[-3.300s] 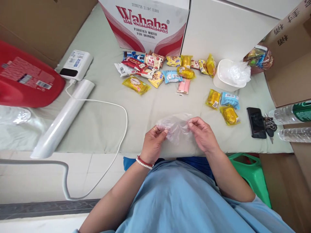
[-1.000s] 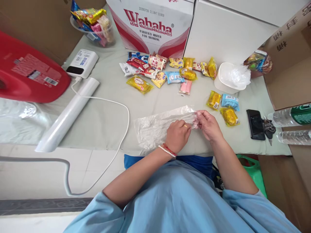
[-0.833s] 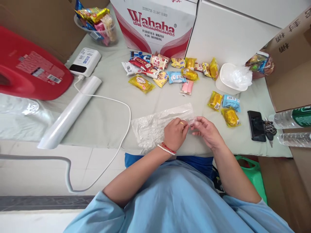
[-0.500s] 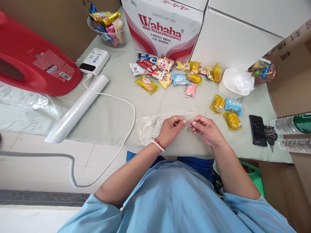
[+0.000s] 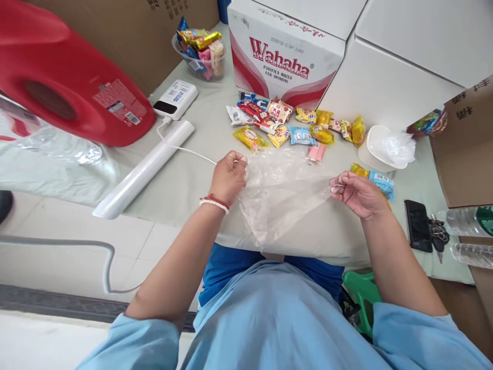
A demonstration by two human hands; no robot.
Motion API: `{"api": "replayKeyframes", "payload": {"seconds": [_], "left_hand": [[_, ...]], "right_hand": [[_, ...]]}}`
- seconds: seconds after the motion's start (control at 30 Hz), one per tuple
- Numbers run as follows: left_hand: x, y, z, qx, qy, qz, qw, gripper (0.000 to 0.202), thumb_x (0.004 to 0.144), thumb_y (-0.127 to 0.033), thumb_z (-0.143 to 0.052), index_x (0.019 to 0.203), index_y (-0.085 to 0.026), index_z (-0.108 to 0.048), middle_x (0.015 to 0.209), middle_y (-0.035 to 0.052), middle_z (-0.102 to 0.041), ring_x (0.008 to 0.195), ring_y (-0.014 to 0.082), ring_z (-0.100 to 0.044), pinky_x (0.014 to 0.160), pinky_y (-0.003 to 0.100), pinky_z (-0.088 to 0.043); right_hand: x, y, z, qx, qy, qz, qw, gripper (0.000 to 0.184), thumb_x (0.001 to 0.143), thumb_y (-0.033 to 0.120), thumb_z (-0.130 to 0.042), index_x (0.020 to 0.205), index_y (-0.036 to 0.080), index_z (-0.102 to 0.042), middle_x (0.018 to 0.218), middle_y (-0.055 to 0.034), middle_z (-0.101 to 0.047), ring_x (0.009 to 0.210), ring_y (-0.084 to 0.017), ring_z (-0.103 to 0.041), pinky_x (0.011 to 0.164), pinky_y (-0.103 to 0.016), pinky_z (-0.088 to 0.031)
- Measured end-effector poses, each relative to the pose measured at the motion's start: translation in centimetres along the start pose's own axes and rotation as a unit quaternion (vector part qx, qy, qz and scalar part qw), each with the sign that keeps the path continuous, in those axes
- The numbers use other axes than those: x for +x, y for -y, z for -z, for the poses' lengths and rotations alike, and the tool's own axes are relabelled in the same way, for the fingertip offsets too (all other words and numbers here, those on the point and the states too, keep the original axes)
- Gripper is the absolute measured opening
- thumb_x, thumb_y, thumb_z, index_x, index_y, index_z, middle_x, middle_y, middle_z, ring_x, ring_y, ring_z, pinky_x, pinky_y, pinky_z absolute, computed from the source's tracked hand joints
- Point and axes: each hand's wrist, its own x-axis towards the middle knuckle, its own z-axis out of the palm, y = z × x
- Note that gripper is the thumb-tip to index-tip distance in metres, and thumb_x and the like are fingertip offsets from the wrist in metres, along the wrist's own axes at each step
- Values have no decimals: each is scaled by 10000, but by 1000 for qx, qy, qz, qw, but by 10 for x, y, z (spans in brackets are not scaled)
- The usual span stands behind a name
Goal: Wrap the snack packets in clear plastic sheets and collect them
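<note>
A clear plastic bag point(image 5: 283, 198) is stretched sideways above the front of the cloth-covered table. My left hand point(image 5: 230, 177) pinches its left edge, and my right hand point(image 5: 356, 194) grips the opposite edge between thumb and fingers. Behind the bag lie several wrapped snacks: a yellow packet point(image 5: 250, 137), a light blue packet point(image 5: 302, 135), a pink packet point(image 5: 316, 152) and a red packet point(image 5: 253, 110). Close beyond my right hand are another blue packet point(image 5: 381, 184) and a yellow packet point(image 5: 359, 170), partly hidden by that hand.
A white tub point(image 5: 379, 154) holding crumpled plastic stands at right, near a phone point(image 5: 418, 226) and keys point(image 5: 439, 234). Leftward are a plastic roll point(image 5: 144, 172), a white device point(image 5: 177, 98) with a cable, and a red jug point(image 5: 82, 85). Behind stand a snack bowl point(image 5: 181, 54) and a Wahaha carton point(image 5: 246, 67).
My hands have moved apart, left hand leftward and right hand rightward. The bag, earlier narrow and lying flat, is now spread wide between them. The camera view has shifted slightly.
</note>
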Motion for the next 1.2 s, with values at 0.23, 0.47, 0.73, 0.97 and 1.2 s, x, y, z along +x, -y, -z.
{"api": "replayKeyframes", "payload": {"seconds": [0.23,0.47,0.73,0.97,1.2], "left_hand": [[53,7,20,165,-76,-67,981,65,912,-248,-607,870,-218,-567,666,-35,-524,571,129,-482,599,268,-435],[0,-5,11,345,-147,-368,851,196,982,-278,-536,1126,-202,-645,1167,136,-674,1130,270,-618,1005,452,-471],[-15,46,31,508,79,-290,807,416,1018,-348,-482,1356,-175,-653,1515,188,-600,1444,352,-515,1191,596,-368],[-34,57,42,559,65,-276,779,500,1051,-316,-446,1524,-194,-552,1597,174,-534,1519,361,-461,1263,701,-232],[-59,62,27,577,39,-290,763,494,1043,-274,-454,1519,-223,-575,1606,125,-519,1481,304,-525,1284,599,-316]], "right_hand": [[54,23,1,-107,-36,-9,994,336,809,362,-861,878,201,-575,873,-47,-748,695,-136,-730,655,-265,-649],[54,-1,-36,-165,-76,-23,983,768,797,633,-831,1355,277,-441,859,-47,-765,756,-225,-783,592,-299,-655],[56,-29,-52,-148,-24,-13,989,929,584,304,-921,1379,246,-442,718,63,-710,646,-158,-704,628,-261,-594],[70,14,2,-462,-85,28,882,510,692,416,-844,1143,240,-682,762,-27,-720,692,-233,-674,637,-340,-520],[143,83,-97,-618,-60,312,719,188,952,337,-595,957,237,-754,906,-77,-758,839,-257,-681,779,-369,-496]]}}
